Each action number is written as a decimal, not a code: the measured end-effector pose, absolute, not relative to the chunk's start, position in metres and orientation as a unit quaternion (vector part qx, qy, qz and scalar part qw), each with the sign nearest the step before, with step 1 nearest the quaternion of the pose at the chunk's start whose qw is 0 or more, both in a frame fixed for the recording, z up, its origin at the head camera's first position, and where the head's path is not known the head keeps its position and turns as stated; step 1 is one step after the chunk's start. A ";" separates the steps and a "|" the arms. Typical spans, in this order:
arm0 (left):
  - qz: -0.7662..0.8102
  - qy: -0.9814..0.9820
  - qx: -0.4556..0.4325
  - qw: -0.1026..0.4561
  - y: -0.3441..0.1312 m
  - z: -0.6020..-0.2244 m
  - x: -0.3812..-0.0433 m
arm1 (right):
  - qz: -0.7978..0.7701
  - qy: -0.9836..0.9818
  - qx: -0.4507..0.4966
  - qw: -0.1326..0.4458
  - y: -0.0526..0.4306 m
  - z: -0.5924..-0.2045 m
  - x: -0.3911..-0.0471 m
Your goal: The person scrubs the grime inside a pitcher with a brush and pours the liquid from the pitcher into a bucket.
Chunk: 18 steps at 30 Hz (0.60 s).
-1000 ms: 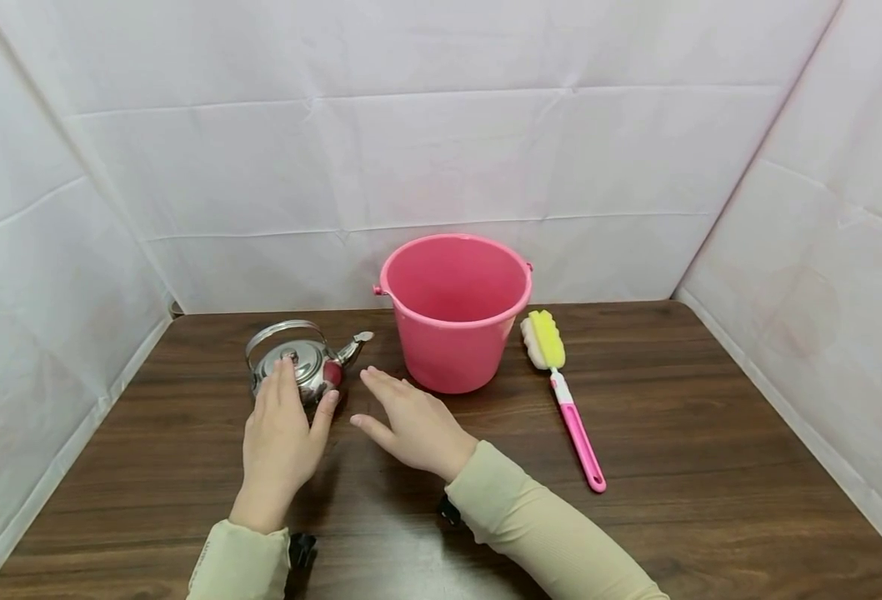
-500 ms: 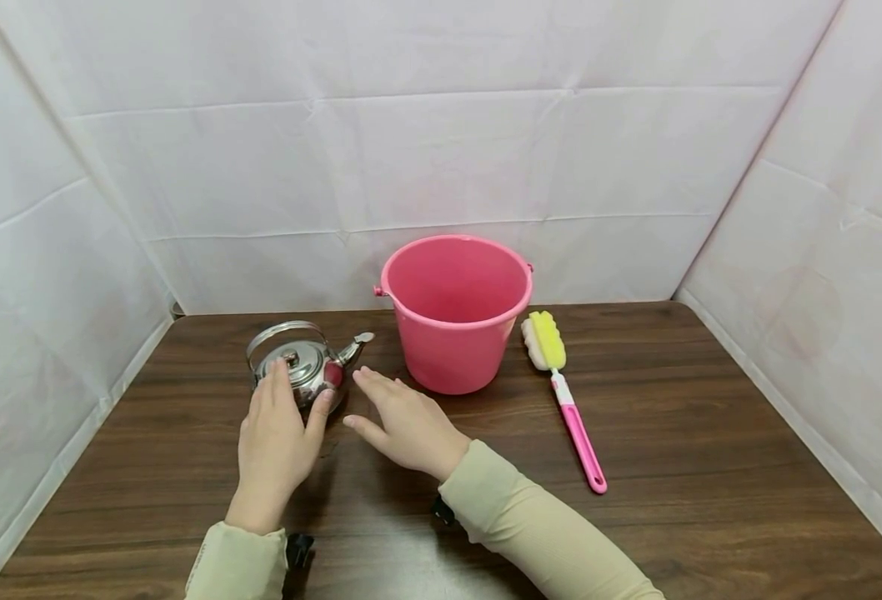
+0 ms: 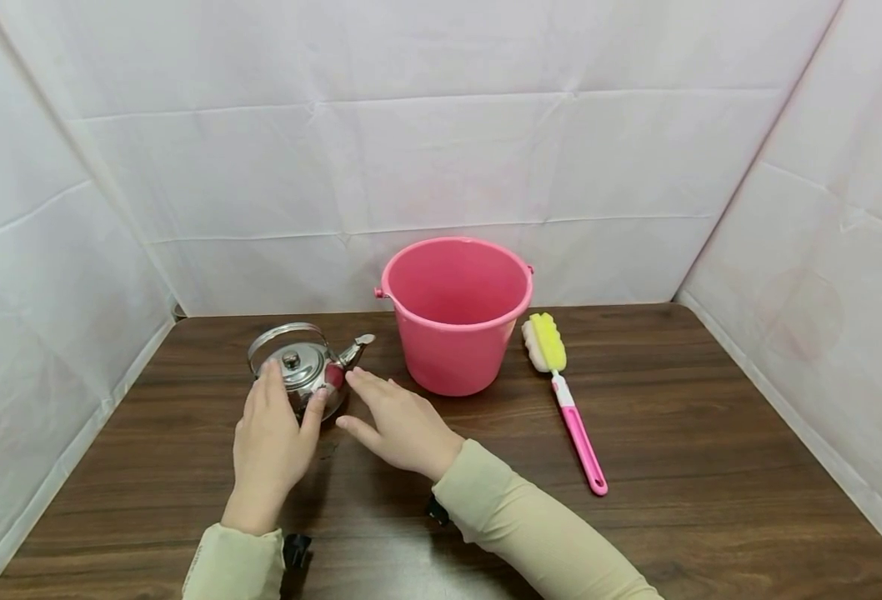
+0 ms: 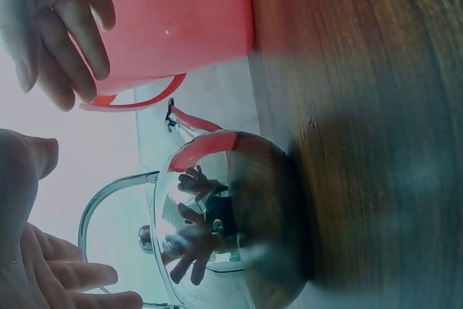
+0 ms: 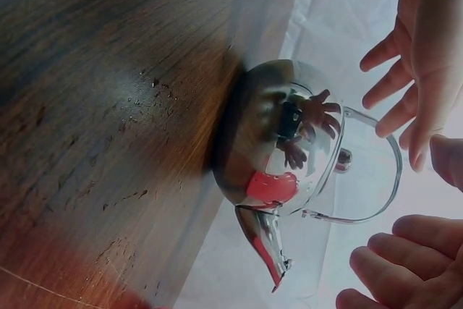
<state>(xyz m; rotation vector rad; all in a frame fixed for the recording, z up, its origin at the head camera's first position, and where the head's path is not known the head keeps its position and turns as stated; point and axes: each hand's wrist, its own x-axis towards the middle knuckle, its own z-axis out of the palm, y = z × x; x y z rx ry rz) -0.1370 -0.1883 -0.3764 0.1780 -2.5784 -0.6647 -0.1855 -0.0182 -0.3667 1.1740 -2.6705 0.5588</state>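
A shiny steel kettle (image 3: 308, 363) with an arched handle stands upright on the table at the left, its spout pointing right. My left hand (image 3: 270, 450) hovers at its near left side, fingers straight and overlapping the kettle in the head view. Near the spout side is my right hand (image 3: 403, 427), its fingers extended and thumb spread. Both wrist views show a gap between the hands and the kettle body (image 4: 210, 215). Neither hand holds anything. The kettle's polished side (image 5: 275, 135) mirrors both hands.
Behind my right hand stands a pink bucket (image 3: 452, 354). To its right lies a sponge brush (image 3: 572, 417) with a yellow and white head and a pink handle. White cloth walls (image 3: 441, 158) enclose the dark wooden table (image 3: 681, 467) at the back and sides.
Both hands have drifted slightly to the left, uncovering the kettle's lid knob in the head view. The kettle, bucket and brush keep their places.
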 end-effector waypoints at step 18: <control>-0.262 -0.935 0.092 0.221 -0.193 -0.372 -0.137 | 0.180 -0.900 0.388 0.085 -0.026 -0.368 -0.191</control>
